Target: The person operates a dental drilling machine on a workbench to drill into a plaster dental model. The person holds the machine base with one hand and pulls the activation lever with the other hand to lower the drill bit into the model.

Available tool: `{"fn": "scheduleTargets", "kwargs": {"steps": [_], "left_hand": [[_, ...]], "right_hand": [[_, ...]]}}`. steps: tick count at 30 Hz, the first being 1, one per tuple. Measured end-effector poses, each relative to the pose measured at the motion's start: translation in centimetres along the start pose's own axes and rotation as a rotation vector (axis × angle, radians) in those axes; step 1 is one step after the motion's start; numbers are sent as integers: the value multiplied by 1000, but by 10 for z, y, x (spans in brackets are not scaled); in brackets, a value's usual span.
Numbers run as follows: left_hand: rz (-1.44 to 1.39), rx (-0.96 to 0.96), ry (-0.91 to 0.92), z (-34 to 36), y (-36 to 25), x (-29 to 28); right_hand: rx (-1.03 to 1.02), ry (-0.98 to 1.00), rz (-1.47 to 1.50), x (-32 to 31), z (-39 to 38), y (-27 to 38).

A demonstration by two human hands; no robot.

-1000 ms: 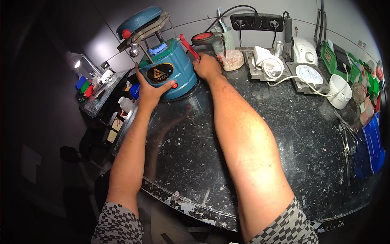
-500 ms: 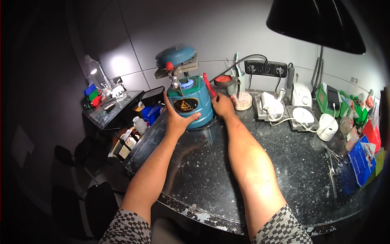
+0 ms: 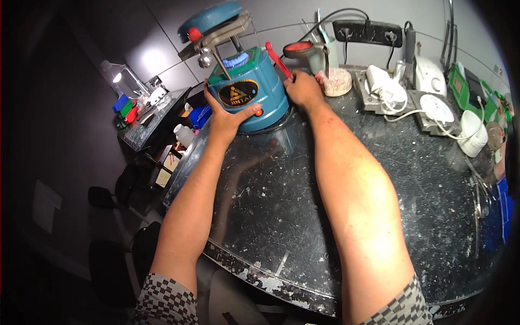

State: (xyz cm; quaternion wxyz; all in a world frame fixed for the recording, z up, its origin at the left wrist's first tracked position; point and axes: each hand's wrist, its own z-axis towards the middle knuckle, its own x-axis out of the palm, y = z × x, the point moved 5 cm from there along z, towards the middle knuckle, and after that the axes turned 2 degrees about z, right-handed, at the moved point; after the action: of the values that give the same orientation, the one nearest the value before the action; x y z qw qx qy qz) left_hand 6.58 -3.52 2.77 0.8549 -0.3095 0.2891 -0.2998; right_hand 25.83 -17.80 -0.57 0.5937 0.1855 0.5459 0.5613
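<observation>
A blue vacuum forming machine (image 3: 275,100) stands at the far side of the black bench. Its round heater head (image 3: 211,20) hangs over the green top plate, where a blue dental model (image 3: 236,60) sits. My left hand (image 3: 223,122) grips the machine's left side, thumb across the front beside an orange button (image 3: 258,112). On the other side, a red lever (image 3: 277,58) slants down into the closed fingers of my right hand (image 3: 304,89). Those fingertips are partly hidden.
Right of the machine are a dark cup with red inside (image 3: 299,50), a round pinkish-white block (image 3: 337,82) and a power strip (image 3: 367,33). White corded devices (image 3: 436,108) stand farther right. A side table (image 3: 157,122) with a lit lamp is at left.
The whole view has shifted and tilted, so the machine appears higher and larger. Both hands keep their places on the machine and lever. The button looks brighter orange.
</observation>
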Motion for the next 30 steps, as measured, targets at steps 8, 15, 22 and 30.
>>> {"fn": "scheduleTargets", "kwargs": {"steps": [8,15,22,30], "left_hand": [[-202,-228,220,3,30,-17],[-188,-195,258,1,42,-14],[-265,-228,177,-5,25,-26],[-151,-271,158,-7,18,-28]], "right_hand": [[2,-13,-5,-6,4,-6],[-66,-63,-60,8,9,-10],[-90,-55,43,2,-1,0],[-187,-129,10,0,-7,-3]]}}
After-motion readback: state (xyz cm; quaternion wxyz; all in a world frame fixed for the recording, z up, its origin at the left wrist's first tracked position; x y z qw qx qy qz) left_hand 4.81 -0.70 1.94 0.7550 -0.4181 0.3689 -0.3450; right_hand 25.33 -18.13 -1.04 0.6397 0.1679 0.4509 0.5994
